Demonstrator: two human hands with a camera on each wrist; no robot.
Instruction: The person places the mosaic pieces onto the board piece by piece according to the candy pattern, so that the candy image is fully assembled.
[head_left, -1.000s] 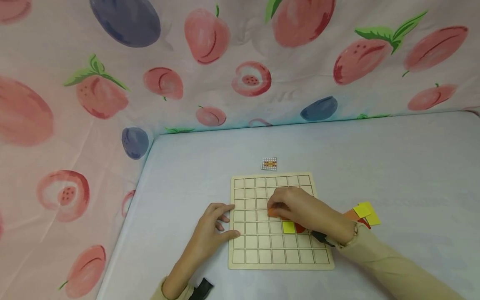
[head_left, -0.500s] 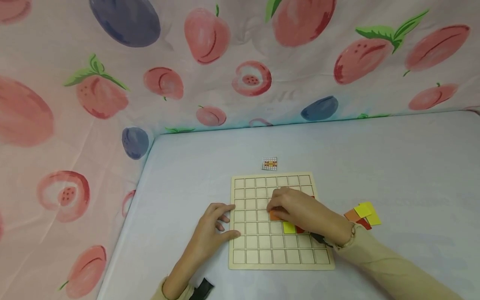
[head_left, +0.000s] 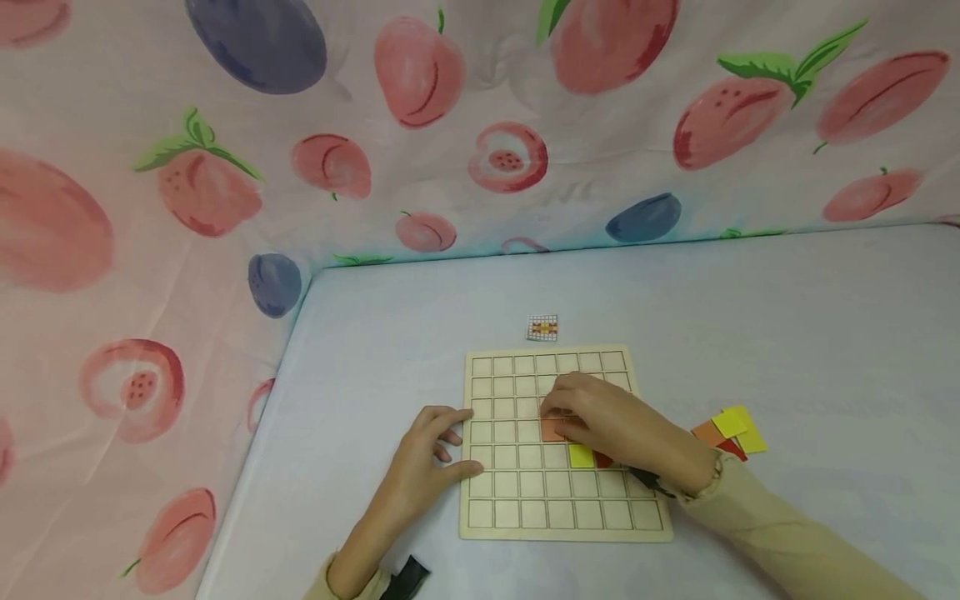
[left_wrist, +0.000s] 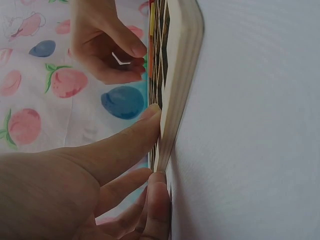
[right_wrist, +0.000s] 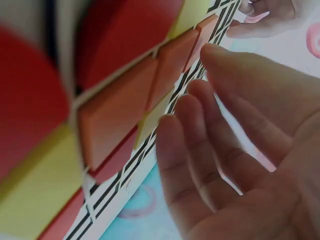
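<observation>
A pale wooden grid board (head_left: 520,509) lies on the table. My left hand (head_left: 423,462) is at its left edge, thumb (left_wrist: 147,120) on the rim and other fingers against the side, all fairly straight. Over the board's middle hovers my right hand (head_left: 603,417), its thumb and fingers close above an orange square tile (head_left: 552,430) lying in a cell. In the right wrist view the fingers are loosely extended, the thumb tip beside the end of a row of orange tiles (right_wrist: 120,107). A yellow tile (head_left: 581,456) and a red piece (head_left: 602,460) lie nearer me; my right hand hides others.
To the board's right lies a small loose pile: yellow tiles (head_left: 750,437), an orange tile (head_left: 706,432) and a red piece (head_left: 732,449). A small printed pattern card (head_left: 542,327) sits beyond the far edge. Fruit-print cloth (head_left: 420,167) rises behind and left of the table.
The orange tile, earlier tilted under the right fingertips, now lies square in its cell. The right hand has barely moved and its fingers have eased off; the left hand is unchanged.
</observation>
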